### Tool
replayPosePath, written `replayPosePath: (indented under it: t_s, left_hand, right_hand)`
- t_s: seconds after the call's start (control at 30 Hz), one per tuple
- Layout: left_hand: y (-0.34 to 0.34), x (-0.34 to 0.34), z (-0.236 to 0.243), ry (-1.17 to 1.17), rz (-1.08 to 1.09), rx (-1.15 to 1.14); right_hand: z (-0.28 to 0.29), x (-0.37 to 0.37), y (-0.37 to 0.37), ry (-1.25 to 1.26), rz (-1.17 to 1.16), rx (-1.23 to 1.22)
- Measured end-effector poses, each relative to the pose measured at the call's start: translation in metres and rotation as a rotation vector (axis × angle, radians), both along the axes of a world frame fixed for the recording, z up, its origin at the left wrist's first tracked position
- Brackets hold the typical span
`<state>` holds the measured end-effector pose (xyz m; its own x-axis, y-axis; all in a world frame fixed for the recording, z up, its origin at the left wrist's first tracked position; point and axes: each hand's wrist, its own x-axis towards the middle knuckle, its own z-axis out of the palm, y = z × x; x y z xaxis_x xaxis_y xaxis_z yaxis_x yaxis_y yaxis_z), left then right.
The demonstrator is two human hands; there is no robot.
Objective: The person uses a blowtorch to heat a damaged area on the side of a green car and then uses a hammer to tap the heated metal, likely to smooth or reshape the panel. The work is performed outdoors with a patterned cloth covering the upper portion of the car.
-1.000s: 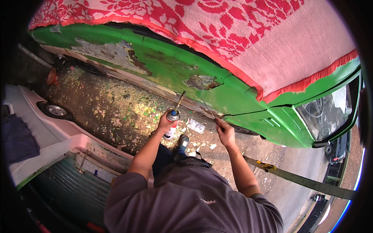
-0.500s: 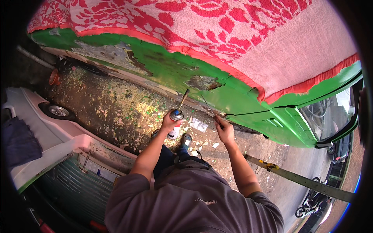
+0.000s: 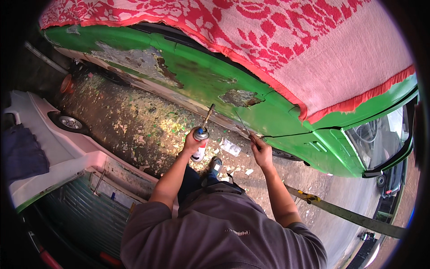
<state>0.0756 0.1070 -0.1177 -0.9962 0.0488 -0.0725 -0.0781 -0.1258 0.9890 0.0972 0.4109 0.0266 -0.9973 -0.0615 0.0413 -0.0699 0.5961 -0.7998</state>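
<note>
My left hand [image 3: 190, 144] is wrapped round a gas torch [image 3: 198, 154], a white and red canister with a blue fitting. Its metal burner tube [image 3: 208, 116] slants up toward the green car body [image 3: 273, 114]; no flame can be made out. My right hand [image 3: 262, 154] grips a thin, flat-looking scraper [image 3: 242, 123], whose tip is at or close to the green panel below a bare patch [image 3: 242, 97]. Whether the tip touches cannot be told. Farther left on the panel, a larger grey patch [image 3: 134, 60] shows where paint is gone.
A red and pink patterned blanket [image 3: 286, 40] drapes over the green car. Paint flakes [image 3: 130, 116] litter the ground around my shoe [image 3: 216, 166]. A pale pink car [image 3: 85, 148] stands behind at left. A beam [image 3: 345, 210] crosses at lower right.
The view has shifted slightly, and a dark strip of the car shows below the blanket's edge. Both hands keep their holds on the torch and scraper, with little movement.
</note>
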Motion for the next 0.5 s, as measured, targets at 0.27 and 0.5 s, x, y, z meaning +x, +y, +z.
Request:
replayPosePath:
  t_s: [0.27, 0.5]
  left_hand:
    - [-0.027, -0.004, 0.014, 0.025, 0.048, -0.030]
    - [-0.040, -0.013, 0.031, 0.060, 0.055, -0.021]
  right_hand:
    - [0.003, -0.004, -0.010, 0.001, 0.033, -0.016]
    - [0.011, -0.004, -0.022, 0.003, 0.016, -0.032]
